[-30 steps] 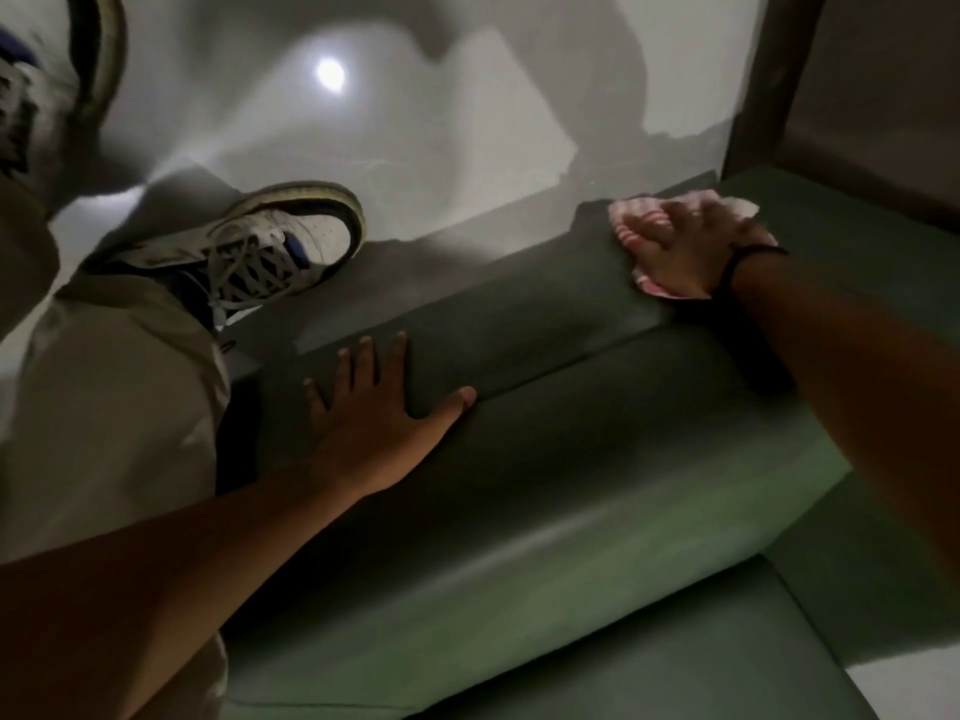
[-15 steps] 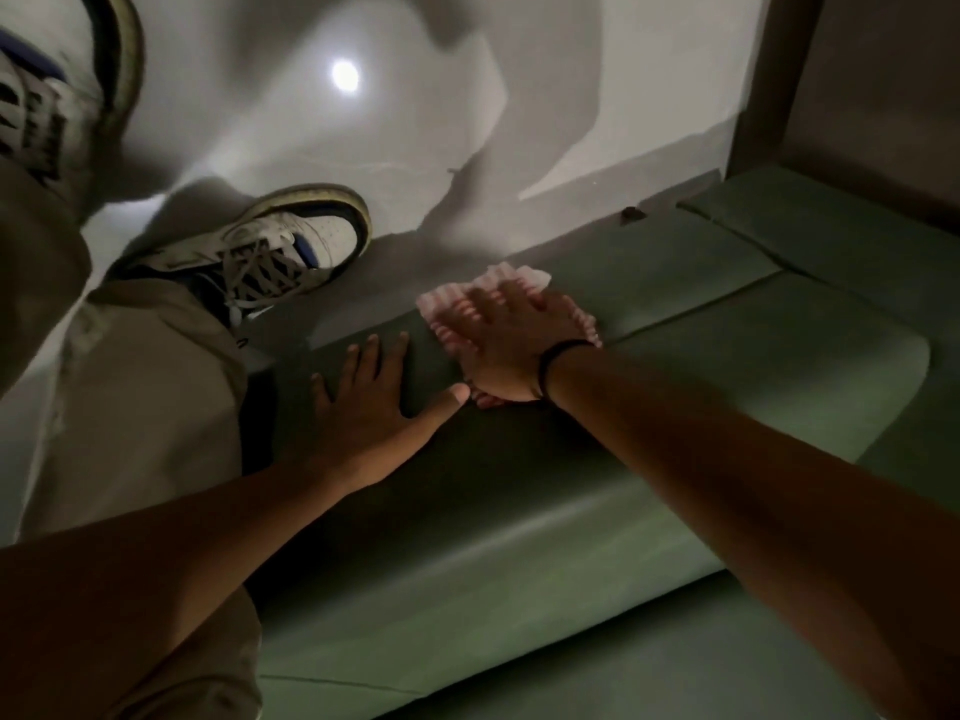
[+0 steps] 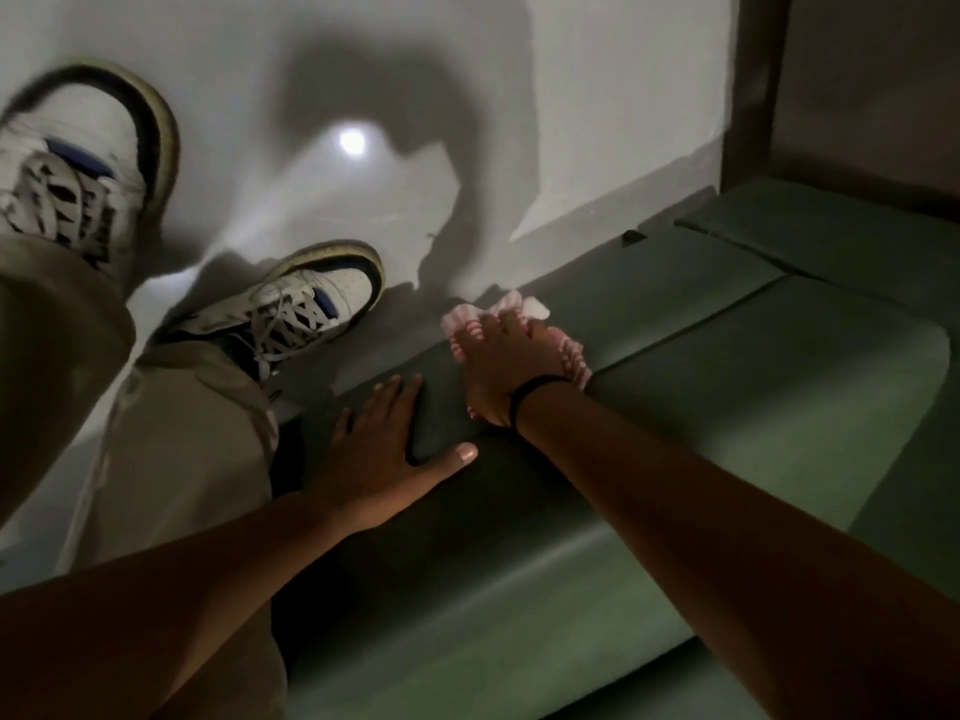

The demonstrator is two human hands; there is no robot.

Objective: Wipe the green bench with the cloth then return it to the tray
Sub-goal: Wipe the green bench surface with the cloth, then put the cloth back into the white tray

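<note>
The green bench [image 3: 753,407] runs from the lower middle to the upper right, dimly lit. A pink and white striped cloth [image 3: 519,306] lies on its far edge, near the floor side. My right hand [image 3: 498,366] presses flat on the cloth, fingers spread over it, a black band at the wrist. My left hand [image 3: 384,449] rests flat on the bench just left of it, fingers apart, thumb out toward the right hand, holding nothing. No tray is in view.
Two white sneakers [image 3: 291,304] and beige trouser legs [image 3: 171,459] stand on the pale floor [image 3: 597,96] left of the bench. A dark post [image 3: 753,96] and wall panel rise at the upper right. A seam [image 3: 727,314] divides the bench cushions.
My right hand has slid the cloth from the far right end of the bench leftward along its edge, close to my left hand. The left hand has stayed put.
</note>
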